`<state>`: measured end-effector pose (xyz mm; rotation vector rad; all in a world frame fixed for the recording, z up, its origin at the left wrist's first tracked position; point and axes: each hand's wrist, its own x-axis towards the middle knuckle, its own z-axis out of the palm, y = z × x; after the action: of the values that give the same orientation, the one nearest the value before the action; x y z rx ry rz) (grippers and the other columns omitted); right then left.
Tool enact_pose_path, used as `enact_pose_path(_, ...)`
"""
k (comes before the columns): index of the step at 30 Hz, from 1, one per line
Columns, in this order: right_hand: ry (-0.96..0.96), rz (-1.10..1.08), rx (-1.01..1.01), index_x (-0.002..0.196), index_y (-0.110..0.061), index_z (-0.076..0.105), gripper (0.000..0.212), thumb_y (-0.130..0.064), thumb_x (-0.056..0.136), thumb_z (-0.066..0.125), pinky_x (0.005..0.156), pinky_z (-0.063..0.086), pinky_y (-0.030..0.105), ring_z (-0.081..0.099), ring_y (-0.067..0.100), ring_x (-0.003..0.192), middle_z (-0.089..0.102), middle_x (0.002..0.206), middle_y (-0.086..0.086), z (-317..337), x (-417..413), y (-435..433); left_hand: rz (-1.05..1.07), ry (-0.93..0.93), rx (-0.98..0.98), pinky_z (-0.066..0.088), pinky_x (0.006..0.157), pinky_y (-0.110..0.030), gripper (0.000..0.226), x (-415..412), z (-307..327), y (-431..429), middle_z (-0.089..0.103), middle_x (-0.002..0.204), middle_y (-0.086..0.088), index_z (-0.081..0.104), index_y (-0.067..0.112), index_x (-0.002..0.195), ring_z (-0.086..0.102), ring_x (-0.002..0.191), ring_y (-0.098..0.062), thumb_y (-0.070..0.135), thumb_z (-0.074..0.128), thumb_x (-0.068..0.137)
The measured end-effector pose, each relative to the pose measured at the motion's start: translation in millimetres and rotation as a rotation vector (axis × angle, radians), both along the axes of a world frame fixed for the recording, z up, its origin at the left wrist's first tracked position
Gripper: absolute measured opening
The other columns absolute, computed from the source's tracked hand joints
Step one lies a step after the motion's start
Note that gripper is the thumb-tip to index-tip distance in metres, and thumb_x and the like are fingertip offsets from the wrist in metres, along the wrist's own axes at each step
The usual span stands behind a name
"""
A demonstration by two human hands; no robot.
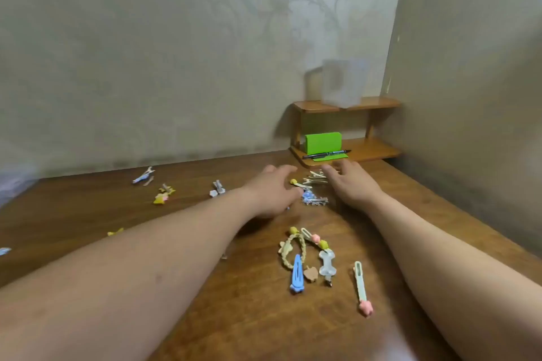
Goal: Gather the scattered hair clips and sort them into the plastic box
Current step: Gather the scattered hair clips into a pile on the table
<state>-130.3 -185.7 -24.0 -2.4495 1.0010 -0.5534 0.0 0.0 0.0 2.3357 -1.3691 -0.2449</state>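
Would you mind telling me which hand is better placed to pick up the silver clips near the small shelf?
Probably the right hand: its fingertips lie right beside the silver clips, while the left hand sits farther off, beside the yellow clip.

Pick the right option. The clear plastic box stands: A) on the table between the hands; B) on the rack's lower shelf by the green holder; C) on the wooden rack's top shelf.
C: the plastic box sits on the wooden rack's top shelf, above the green holder.
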Motion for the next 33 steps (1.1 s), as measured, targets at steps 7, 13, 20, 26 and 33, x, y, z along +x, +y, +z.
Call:
enact_pose_path(7,0.132,0.408,-0.068,0.156,-0.021,0.049,0.055,-0.050,0.112,0.033,0.119,0.036,0.042,0.046,0.026,0.145,0.053,0.157,0.006,5,14,47,-0.013,-0.011,0.020,0.029,0.129,-0.044,0.065,3,-20,-18,0.037,0.171,-0.008,0.032,0.023,0.167,0.035,0.157,-0.029,0.025,0.049,0.104)
enact_pose_path(13,0.121,0.537,-0.046,0.156,-0.019,0.049,0.049,-0.041,0.113,0.038,0.119,0.035,0.036,0.047,0.022,0.145,0.053,0.157,0.005,9,5,96,0.022,0.023,0.043,0.041,0.117,-0.035,0.051,3,-4,39,0.054,0.158,-0.005,0.044,0.023,0.159,0.051,0.142,-0.025,0.020,0.050,0.109)
enact_pose_path(20,-0.217,0.323,0.283,0.155,-0.024,0.050,0.061,-0.058,0.111,0.027,0.115,0.033,0.029,0.045,0.011,0.146,0.052,0.157,-0.007,21,-73,114,0.113,0.102,-0.247,0.036,0.109,-0.023,0.046,-33,29,110,0.053,0.158,-0.001,0.046,0.016,0.158,0.049,0.144,-0.016,0.018,0.047,0.112)
enact_pose_path(26,0.098,0.198,-0.019,0.167,-0.018,0.026,0.080,-0.068,0.105,0.031,0.129,0.022,0.046,0.028,0.021,0.158,0.031,0.171,0.002,-2,-64,158,0.227,0.031,-0.369,0.043,0.110,-0.033,0.034,-43,11,180,0.056,0.151,0.005,0.058,0.023,0.144,0.052,0.138,-0.015,0.024,0.049,0.111)
enact_pose_path(33,0.120,0.178,-0.051,0.145,-0.022,0.056,0.063,-0.066,0.102,0.041,0.109,0.044,0.041,0.054,0.031,0.133,0.052,0.148,0.008,-2,27,190,0.395,-0.123,-0.443,0.049,0.106,-0.046,0.025,-11,9,224,0.065,0.134,0.005,0.067,0.024,0.129,0.063,0.120,-0.024,0.026,0.056,0.106)
